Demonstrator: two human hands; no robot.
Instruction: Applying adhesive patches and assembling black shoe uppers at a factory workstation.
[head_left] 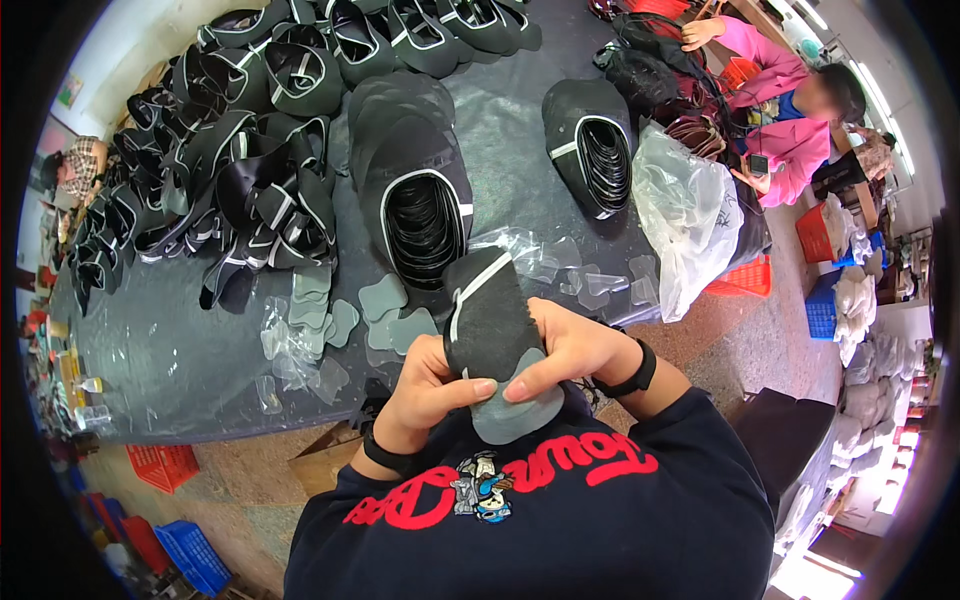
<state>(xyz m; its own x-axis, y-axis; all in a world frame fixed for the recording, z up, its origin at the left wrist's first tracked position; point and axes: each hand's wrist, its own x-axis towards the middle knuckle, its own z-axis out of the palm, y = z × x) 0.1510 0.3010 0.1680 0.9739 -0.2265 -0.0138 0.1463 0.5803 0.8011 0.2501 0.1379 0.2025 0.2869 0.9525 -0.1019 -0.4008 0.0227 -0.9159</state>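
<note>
Both hands were closed on one black upper (490, 315) held just above the chest: the left hand (425, 385) gripped its lower left edge, thumb laid across the front, while the right hand (560, 350) clasped the right side, thumb pressing a grey insole (515, 410) against the upper's lower end. The insole stuck out below both thumbs. Each wrist wore a black band. Just beyond the grip, loose grey insoles (385, 300) and clear plastic wrappers (290, 345) lay scattered on the dark table (180, 350). Farther out stood two nested stacks of uppers (420, 205), the second (590, 150) to the right, with a big tangled heap (240, 170) on the left. A clear bag (685, 215) slumped at the table's right edge. Beyond it sat a person in pink (785, 120). Red and blue crates (820, 275) stood on the floor.
</note>
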